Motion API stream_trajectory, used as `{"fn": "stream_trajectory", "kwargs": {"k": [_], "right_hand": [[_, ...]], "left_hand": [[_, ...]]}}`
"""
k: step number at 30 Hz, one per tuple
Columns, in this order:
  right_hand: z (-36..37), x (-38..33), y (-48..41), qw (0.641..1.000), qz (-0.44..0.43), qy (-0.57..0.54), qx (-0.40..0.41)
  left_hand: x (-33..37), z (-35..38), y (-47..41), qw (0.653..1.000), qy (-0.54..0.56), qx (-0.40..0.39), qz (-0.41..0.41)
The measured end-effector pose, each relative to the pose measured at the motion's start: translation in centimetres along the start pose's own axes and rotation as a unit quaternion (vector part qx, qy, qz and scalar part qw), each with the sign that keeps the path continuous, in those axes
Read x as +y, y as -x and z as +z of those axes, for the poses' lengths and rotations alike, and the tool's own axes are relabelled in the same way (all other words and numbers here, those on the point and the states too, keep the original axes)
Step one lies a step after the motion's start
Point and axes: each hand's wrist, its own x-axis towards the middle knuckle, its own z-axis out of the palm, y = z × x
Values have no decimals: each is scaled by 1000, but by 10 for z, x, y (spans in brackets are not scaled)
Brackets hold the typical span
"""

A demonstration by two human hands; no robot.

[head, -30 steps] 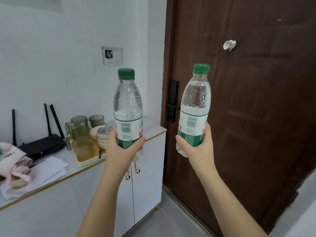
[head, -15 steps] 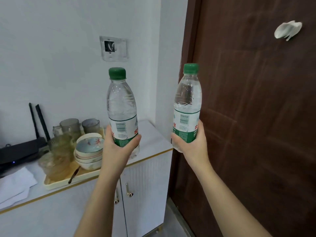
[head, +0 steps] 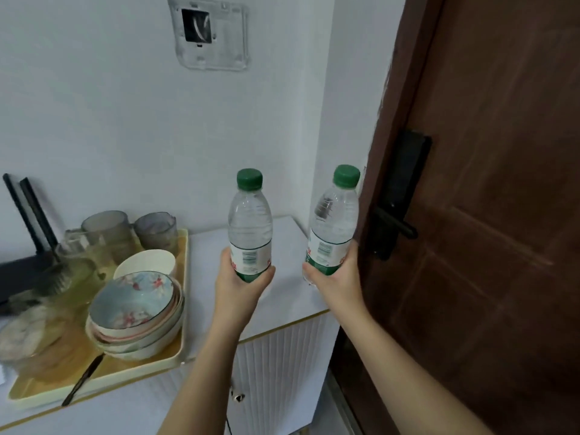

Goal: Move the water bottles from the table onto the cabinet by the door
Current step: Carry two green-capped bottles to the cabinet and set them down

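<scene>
While gripped, two water-filled bottles (head: 250,227).

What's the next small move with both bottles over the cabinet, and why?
Probably lower both straight down onto the bare cabinet top. The left hand and right hand each hold an upright bottle above it, right of the tray.
</scene>
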Motion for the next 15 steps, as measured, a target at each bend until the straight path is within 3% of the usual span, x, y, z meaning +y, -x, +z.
{"fn": "stream_trajectory", "kwargs": {"k": [7,15], "right_hand": [[30,51,-55,996,75,42,-14],[49,81,-89,992,96,67,-55]], "left_hand": [[-45,30,-63,998,-22,20,-60],[-85,37,-83,993,-20,70,-90]]}}
